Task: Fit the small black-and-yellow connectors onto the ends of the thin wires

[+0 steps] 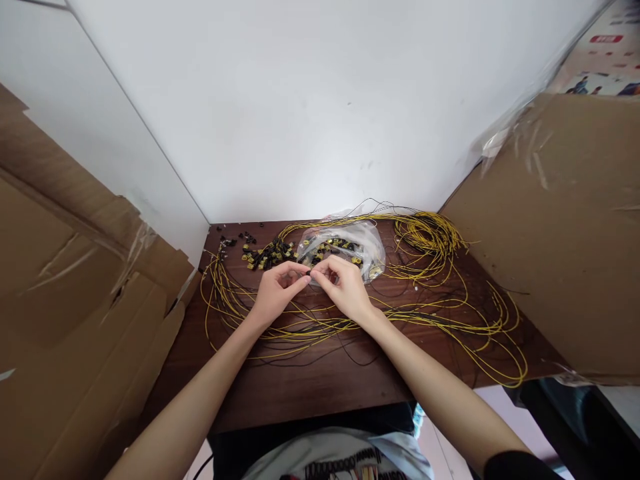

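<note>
Over the middle of the table, my left hand and my right hand meet at the fingertips. Both are closed in a pinch on one small black piece, mostly hidden by the fingers, so its kind is unclear. Right behind them lies a clear plastic bag with small black and yellow parts in it. To its left is a pile of similar black and yellow parts. Long yellow and black wires run across the table beneath my wrists.
A coil of yellow and black wire lies at the back right. Tiny black bits are scattered at the back left. Cardboard sheets stand on the left, and another cardboard panel on the right. A white wall closes the back.
</note>
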Demonstrator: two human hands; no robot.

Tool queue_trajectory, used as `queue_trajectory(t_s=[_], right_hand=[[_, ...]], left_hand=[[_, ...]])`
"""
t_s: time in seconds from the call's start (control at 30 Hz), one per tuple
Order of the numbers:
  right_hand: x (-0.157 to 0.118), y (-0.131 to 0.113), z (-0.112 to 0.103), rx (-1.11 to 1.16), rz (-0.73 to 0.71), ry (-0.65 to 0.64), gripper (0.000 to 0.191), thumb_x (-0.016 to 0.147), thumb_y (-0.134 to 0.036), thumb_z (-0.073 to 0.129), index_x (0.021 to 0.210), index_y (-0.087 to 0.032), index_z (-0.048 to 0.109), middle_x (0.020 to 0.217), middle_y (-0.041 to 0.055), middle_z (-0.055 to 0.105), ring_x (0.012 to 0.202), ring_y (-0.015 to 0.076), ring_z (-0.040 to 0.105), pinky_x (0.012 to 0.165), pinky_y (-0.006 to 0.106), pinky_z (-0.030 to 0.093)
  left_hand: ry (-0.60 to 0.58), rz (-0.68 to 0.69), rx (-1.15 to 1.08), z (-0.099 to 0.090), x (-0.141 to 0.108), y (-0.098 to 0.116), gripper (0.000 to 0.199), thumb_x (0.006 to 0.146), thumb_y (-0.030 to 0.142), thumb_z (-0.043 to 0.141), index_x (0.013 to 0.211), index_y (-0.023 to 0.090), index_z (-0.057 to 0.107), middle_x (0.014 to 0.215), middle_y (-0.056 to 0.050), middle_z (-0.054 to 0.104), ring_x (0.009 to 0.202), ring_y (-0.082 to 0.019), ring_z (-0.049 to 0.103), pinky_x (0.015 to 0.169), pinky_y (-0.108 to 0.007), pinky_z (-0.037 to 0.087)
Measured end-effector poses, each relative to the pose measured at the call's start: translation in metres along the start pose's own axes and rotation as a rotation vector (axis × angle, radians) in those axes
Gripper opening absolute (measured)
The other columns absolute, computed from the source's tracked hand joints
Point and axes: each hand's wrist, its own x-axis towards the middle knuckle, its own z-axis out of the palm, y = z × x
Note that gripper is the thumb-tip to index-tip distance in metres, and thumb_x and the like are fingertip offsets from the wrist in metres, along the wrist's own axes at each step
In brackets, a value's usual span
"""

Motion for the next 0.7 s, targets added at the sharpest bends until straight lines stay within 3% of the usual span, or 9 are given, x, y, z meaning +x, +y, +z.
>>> queue_trajectory(t_s=[0.13,0.3,0.7], right_hand=[[0.0006,-0.0003,-0.001,0.021,0.014,0.01,0.011,0.083,-0.021,0.054,0.077,-0.016,0.062,0.073,0.0017,0.059,0.065,0.0117,0.052,0.058,0.023,0.039],[0.0014,0.0007,-0.0018,0.002,0.01,0.009,0.012,0.083,-0.022,0.054,0.077,-0.017,0.063,0.072,0.0017,0.059,0.063,0.0117,0.051,0.058,0.023,0.04],[0.0017,0.0024,-0.0032,-0.017,0.023,0.008,0.012,0.083,-0.022,0.053,0.075,-0.017,0.061,0.072,0.0019,0.06,0.064,0.0125,0.052,0.056,0.024,0.038]], left_hand=[[-0.015,-0.041,-0.057,0.0028,-0.0006,0.0015,0.028,0.067,0.03,0.069,0.091,0.016,0.065,0.074,-0.002,0.061,0.064,-0.012,0.054,0.055,-0.022,0.043],[0.026,-0.097,-0.081,0.0036,-0.0004,0.0045,0.023,0.063,0.03,0.072,0.078,0.014,0.065,0.068,-0.002,0.062,0.056,-0.011,0.053,0.05,-0.023,0.045],[0.009,-0.092,-0.065,0.0022,-0.0005,0.0051,0.02,0.063,0.031,0.071,0.07,0.014,0.062,0.063,-0.002,0.065,0.05,-0.01,0.052,0.05,-0.024,0.044]])
